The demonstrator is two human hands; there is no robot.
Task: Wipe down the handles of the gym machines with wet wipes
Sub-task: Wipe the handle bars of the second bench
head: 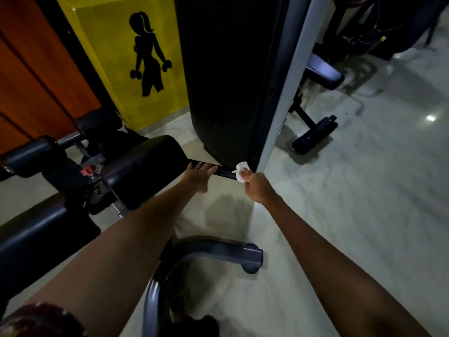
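So the left hand [199,173] rests on the black handle [222,171], fingers laid over its top, down by the floor. Just right of it, the right hand [255,183] pinches a crumpled white wet wipe [240,171] against the handle's end.

No readable text; yellow wall panel [102,57] bears black dumbbell-lifter silhouette [148,54].

I see a crumpled white wet wipe [241,171] pressed against the end of a short black handle [220,171], a horizontal bar low on the gym machine, just above the pale floor.
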